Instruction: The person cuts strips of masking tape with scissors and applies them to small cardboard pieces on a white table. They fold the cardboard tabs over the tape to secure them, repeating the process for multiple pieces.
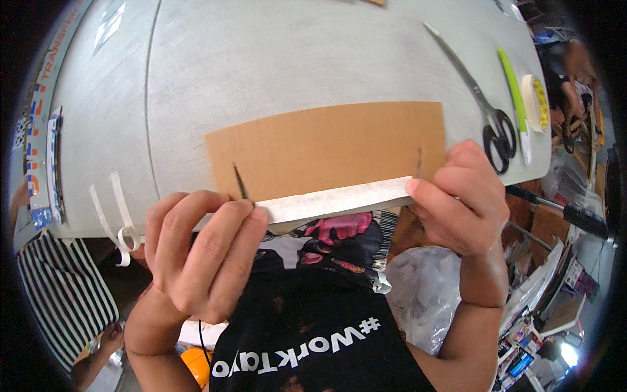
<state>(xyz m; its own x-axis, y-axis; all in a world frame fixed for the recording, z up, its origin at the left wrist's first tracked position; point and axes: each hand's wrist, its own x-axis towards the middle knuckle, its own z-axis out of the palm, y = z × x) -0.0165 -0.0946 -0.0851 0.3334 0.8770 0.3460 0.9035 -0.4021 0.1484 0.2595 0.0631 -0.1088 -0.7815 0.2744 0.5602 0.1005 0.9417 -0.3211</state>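
Observation:
A brown rectangular cardboard piece (326, 144) lies at the near edge of the grey table, with a dark slit near each end of its near side. A strip of white tape (333, 198) runs along that near side between the slits. My left hand (202, 245) is closed, pinching the strip's left end beside the left slit. My right hand (465, 196) is closed too, its thumb and fingers gripping the strip's right end at the cardboard's near right corner. The fingers hide both ends, so I cannot tell how firmly the tape sits on the cardboard.
Black-handled scissors (483, 98), a green-and-white cutter (517, 104) and a tape roll (534, 103) lie at the table's right. Thin white strips (117, 202) hang over the near left edge. A clear plastic bag (423, 291) is below the table. Another person (567, 85) is at far right.

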